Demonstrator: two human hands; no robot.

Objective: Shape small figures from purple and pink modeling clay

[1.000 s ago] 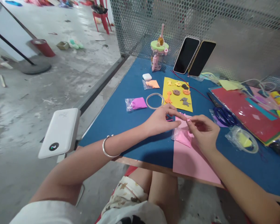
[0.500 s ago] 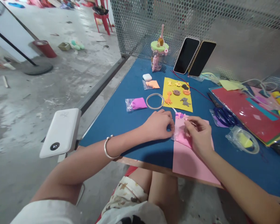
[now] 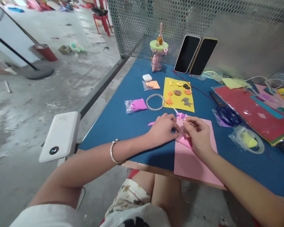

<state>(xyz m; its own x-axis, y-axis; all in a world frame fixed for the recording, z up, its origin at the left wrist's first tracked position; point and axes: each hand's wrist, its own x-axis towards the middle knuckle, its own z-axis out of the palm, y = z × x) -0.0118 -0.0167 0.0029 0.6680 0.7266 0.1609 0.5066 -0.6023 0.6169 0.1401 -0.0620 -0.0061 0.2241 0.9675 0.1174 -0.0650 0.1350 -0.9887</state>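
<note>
My left hand (image 3: 164,128) rests on the blue tabletop, thumb and forefinger closed on the edge of a clear plastic bag (image 3: 179,137) of pink clay (image 3: 186,142). Beside it, my right hand (image 3: 198,134) hovers over the bag with its fingers pinched. A tiny bit of pink clay (image 3: 184,119) shows at those fingertips. Under both lies a pink sheet (image 3: 196,164). Small pink and purple clay pieces (image 3: 180,116) sit at the sheet's top edge, near a thin white stick (image 3: 175,110). A magenta sliver (image 3: 151,123) lies beside my left hand.
Beyond my hands are a yellow sheet (image 3: 166,91) with clay animals, a clear ring (image 3: 147,103) and a bagged purple clay (image 3: 139,105). Blue-handled scissors (image 3: 228,116) and a red folder (image 3: 246,107) lie right. Two phones (image 3: 187,53) lean on the mesh panel. A power bank (image 3: 60,135) is left.
My left hand has moved slightly right, closer to my right hand, and the magenta sliver now shows beside it. My right hand has shifted a little left with its pinch kept.
</note>
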